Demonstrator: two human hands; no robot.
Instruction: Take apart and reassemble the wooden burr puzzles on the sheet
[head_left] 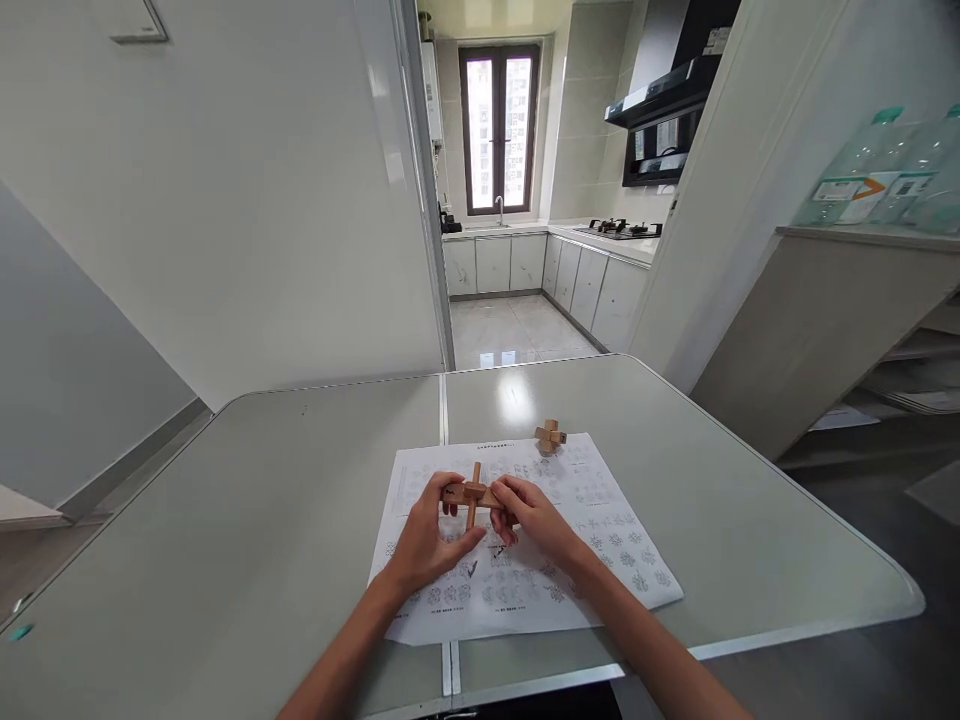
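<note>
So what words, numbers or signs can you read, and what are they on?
Clear words or numbers: none I can quote.
White sheet: title and captions, too small to read.
Bottle labels: print too small; an orange mark shows.
Wooden pieces: dark mark, unclear.
Wall box: print unreadable.

Lighting bright, diffuse. Daylight at far window; panes blown near white. Glare spot on table, far side; twin reflections on kitchen floor. Lower right corner dim. Wooden assembly fairly crisp; fine print on paper sheet soft, illegible. Wide-angle stretch toward frame edges.
</note>
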